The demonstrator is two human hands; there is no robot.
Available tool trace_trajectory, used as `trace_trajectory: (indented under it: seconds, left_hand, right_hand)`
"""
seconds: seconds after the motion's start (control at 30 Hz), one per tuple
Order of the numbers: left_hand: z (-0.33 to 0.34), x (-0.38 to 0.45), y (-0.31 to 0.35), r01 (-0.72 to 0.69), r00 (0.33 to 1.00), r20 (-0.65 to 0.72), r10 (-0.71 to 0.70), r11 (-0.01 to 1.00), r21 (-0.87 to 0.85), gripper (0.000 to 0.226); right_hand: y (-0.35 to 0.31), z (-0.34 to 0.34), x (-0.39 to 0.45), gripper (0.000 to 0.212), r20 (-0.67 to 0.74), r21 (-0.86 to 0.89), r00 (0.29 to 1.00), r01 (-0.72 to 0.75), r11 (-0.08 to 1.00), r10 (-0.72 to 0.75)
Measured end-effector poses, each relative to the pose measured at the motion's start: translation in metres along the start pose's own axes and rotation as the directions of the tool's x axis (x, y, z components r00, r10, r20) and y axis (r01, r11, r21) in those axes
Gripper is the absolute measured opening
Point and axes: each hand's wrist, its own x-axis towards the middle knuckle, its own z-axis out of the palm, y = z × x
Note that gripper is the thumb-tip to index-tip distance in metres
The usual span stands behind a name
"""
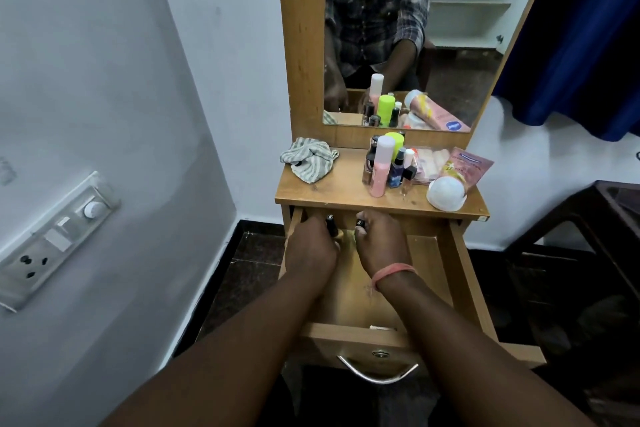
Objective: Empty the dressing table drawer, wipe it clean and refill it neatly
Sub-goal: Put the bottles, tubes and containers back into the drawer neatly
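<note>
The wooden drawer (429, 253) of the dressing table is pulled out towards me. Both my hands are inside it near its back left corner. My left hand (311, 246) is closed around a small dark bottle (330, 222) with a black cap. My right hand (381, 243), with a pink band on the wrist, grips another small dark-capped bottle (360, 222). The visible drawer floor to the right of my hands is bare. A striped cloth (310, 159) lies crumpled on the left of the tabletop.
On the tabletop (332, 191) stand several bottles, among them a pink one (380, 166) and a green-capped one (394, 139), with a pink tube (467, 166) and a white round lid (446, 192) at right. A mirror rises behind. A dark chair (581, 253) stands at right, a wall switchboard (59, 236) at left.
</note>
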Motion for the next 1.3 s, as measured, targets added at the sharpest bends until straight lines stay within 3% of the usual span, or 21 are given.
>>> trace_trajectory:
  seconds: [0.23, 0.4, 0.57, 0.67, 0.87, 1.3]
  left_hand:
    - [0.022, 0.011, 0.012, 0.056, 0.998, 0.009, -0.056, 0.996, -0.076, 0.02]
    - [0.035, 0.012, 0.009, 0.057, 0.998, 0.042, -0.055, 0.997, -0.058, 0.025]
    - [0.042, 0.016, -0.001, 0.017, 0.998, 0.063, -0.013, 0.998, -0.065, 0.033]
    - [0.042, 0.02, -0.001, -0.009, 0.999, 0.049, 0.012, 0.998, -0.064, 0.035]
    - [0.043, 0.029, -0.004, -0.007, 0.999, 0.032, 0.01, 0.996, -0.092, 0.039]
    - [0.052, 0.032, -0.01, 0.042, 0.999, 0.023, -0.039, 0.99, -0.134, 0.04]
  right_hand:
    - [0.012, 0.001, 0.0, 0.029, -0.088, 0.07, 0.98, -0.172, 0.983, 0.178]
    - [0.018, 0.004, -0.003, 0.035, 0.017, 0.141, 0.975, -0.222, 0.965, 0.222]
    - [0.027, 0.009, -0.001, 0.023, 0.152, 0.099, 0.96, -0.253, 0.962, 0.236]
    - [0.03, 0.012, 0.003, 0.014, 0.13, 0.093, 0.955, -0.28, 0.956, 0.267]
    - [0.03, 0.013, 0.012, 0.028, 0.069, 0.099, 0.942, -0.334, 0.938, 0.328]
    - [0.036, 0.018, 0.017, 0.022, 0.024, 0.168, 0.924, -0.379, 0.91, 0.381]
